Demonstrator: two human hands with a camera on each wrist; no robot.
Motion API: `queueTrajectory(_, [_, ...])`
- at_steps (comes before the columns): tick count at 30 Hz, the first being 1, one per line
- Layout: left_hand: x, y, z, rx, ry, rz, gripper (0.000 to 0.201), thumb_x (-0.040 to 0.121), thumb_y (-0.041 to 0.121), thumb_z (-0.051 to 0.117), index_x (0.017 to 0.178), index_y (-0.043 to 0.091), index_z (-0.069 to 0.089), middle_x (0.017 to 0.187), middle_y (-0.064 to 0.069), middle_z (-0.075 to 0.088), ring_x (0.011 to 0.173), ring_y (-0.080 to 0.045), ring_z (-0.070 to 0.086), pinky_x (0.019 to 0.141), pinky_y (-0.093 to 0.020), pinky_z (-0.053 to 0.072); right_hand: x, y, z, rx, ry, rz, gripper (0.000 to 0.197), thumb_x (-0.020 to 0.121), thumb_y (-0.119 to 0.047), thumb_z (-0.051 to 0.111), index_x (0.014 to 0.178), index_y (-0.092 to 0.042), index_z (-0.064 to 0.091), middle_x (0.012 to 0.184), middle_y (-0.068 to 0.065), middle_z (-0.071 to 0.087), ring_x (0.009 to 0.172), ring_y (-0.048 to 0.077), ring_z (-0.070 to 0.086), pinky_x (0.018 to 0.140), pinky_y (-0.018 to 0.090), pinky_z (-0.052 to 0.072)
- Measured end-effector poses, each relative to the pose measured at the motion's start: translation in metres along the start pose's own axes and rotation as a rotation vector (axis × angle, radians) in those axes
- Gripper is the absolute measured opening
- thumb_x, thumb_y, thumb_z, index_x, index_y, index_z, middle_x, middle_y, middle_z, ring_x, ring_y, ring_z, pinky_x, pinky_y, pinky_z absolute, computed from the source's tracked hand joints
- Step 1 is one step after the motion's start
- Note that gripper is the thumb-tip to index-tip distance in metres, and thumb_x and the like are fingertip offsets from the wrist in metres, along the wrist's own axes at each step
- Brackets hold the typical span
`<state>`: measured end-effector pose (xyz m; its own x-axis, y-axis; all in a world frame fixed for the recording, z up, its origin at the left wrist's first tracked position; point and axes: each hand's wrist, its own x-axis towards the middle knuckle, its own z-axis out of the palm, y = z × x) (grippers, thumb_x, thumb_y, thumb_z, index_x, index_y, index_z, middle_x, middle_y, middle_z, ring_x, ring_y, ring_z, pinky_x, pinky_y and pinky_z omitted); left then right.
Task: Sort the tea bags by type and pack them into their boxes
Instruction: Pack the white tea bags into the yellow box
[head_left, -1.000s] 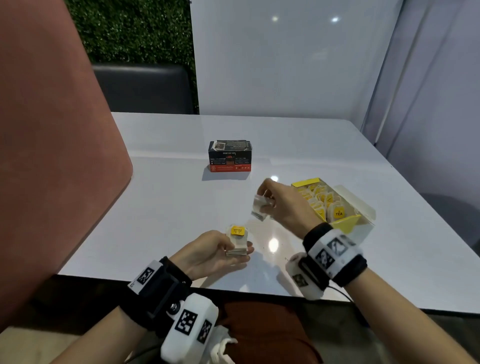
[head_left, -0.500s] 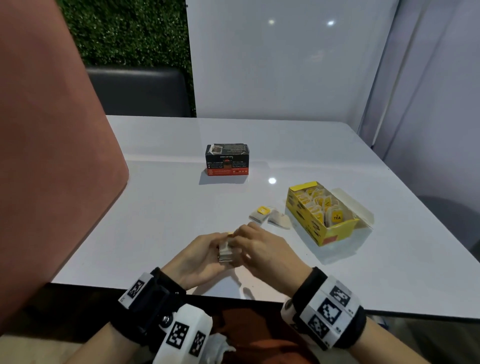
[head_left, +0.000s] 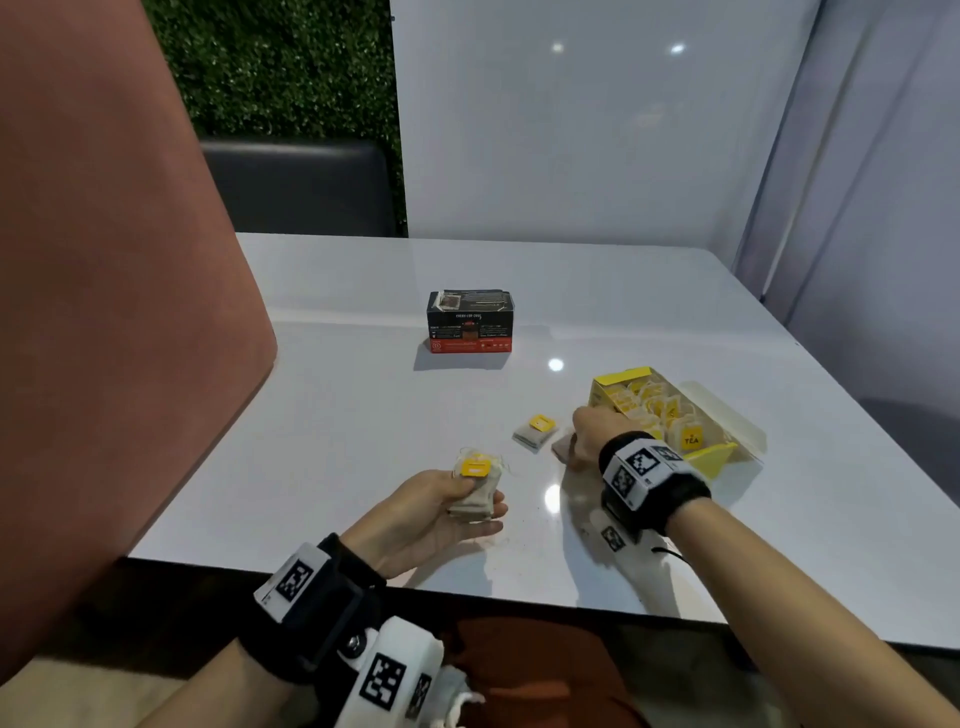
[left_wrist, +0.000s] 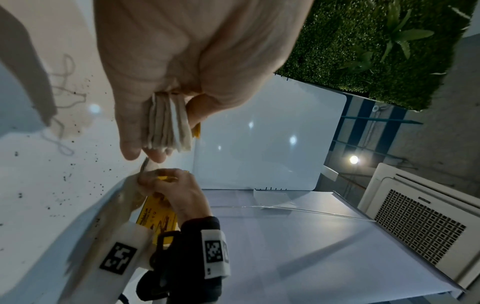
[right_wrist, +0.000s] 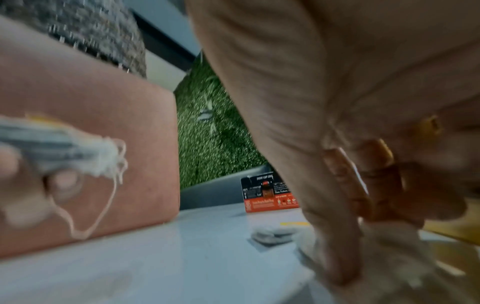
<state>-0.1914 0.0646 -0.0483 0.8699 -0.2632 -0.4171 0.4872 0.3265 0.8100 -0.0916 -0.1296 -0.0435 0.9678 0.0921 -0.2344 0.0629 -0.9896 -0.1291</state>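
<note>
The right hand (head_left: 589, 435) has moved from the stack (head_left: 475, 486) clamped in the left hand (head_left: 431, 512) to pinch a loose tea bag (head_left: 562, 446) beside the yellow box (head_left: 670, 415); next, add it to the stack.

Two tea boxes stand on the desk (head_left: 337, 415): one black-and-red box (head_left: 470, 322) at the far centre, and one open yellow box (head_left: 670, 415) on the right, filled with yellow-tagged bags too crowded to count. One stack of tea bags (head_left: 475, 486) sits near, its number unclear. One loose tea bag (head_left: 535, 431) lies left of the yellow box. Two hands are in view.
</note>
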Motion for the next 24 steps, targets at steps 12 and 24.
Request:
queueTrajectory(12, [-0.004, 0.002, 0.003, -0.14, -0.131, -0.173, 0.041, 0.079, 0.014, 0.038, 0.111, -0.007, 0.052, 0.093, -0.022, 0.057, 0.088, -0.032, 0.058, 0.092, -0.043, 0.045, -0.059, -0.023, -0.028, 0.617, 0.214, -0.502, 0.012, 0.078, -0.012, 0.072, 0.077, -0.017, 0.061, 0.073, -0.013, 0.054, 0.065, 0.005, 0.052, 0.052, 0.016, 0.042])
queueTrajectory(24, [-0.013, 0.007, 0.002, -0.188, -0.284, -0.26, 0.054, 0.092, 0.031, 0.032, 0.115, -0.011, 0.057, 0.1, -0.024, 0.058, 0.094, -0.033, 0.06, 0.091, -0.042, 0.05, -0.065, -0.019, -0.02, 0.972, -0.032, -0.828, 0.024, 0.081, 0.014, 0.058, 0.076, -0.01, 0.059, 0.102, 0.009, 0.066, 0.099, 0.017, 0.063, 0.086, 0.029, 0.052])
